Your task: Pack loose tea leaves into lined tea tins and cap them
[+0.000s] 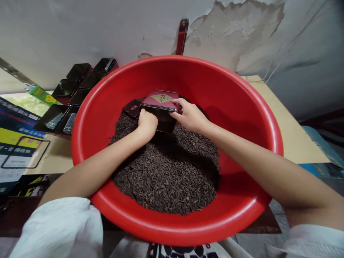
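My right hand grips the right edge of a tea tin, thumb and fingers at its corner. The tin has a dark red face with a gold diamond label and dark sides, and it is tilted over the tea. At its near left corner, my left hand is closed against the tin, its fingers mostly hidden. Below both hands, dark dry loose tea fills the bottom of a big red plastic basin. Left of the tin, a dark tin lid lies on the tea.
Several dark open tins stand in rows left of the basin, near a green box. Printed sheets lie at far left. The basin rests on a tan board. Behind it, a dark red upright piece leans against the peeling wall.
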`<state>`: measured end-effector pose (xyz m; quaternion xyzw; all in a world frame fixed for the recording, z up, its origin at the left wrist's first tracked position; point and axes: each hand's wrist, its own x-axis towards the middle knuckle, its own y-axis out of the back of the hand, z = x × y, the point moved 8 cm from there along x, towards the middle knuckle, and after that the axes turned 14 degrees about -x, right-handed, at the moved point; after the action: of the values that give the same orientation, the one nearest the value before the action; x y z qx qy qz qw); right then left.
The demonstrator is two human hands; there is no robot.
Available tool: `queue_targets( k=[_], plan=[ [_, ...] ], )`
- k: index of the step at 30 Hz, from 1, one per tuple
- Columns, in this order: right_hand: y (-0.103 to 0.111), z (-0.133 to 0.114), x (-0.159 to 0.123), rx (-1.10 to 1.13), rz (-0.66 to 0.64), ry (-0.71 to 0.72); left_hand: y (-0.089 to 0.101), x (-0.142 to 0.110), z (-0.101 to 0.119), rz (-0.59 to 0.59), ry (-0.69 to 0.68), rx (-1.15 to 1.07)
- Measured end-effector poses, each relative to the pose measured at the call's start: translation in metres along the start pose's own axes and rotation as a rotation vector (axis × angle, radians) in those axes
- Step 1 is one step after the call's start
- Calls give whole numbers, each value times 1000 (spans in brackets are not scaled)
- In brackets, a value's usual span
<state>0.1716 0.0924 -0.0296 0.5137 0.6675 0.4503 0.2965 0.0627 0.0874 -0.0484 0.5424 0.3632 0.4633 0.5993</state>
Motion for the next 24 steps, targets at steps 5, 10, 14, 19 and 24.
queue_targets(
  k=[5, 10, 14, 19, 24],
  plan=[
    [8, 19, 9, 145, 94, -75, 18, -14, 23, 62, -170, 57],
    [11, 31, 16, 313, 84, -100, 31, -47, 77, 268, -681, -141],
    [14, 33, 17, 296, 92, -98, 47, -53, 76, 322, -508, -366],
    [10, 33, 17, 279, 78, -131, 65, -34, 25, 301, -105, -421],
    [5, 27, 14, 286, 35, -106, 56, -29, 1, 196, -80, -273]
  ],
)
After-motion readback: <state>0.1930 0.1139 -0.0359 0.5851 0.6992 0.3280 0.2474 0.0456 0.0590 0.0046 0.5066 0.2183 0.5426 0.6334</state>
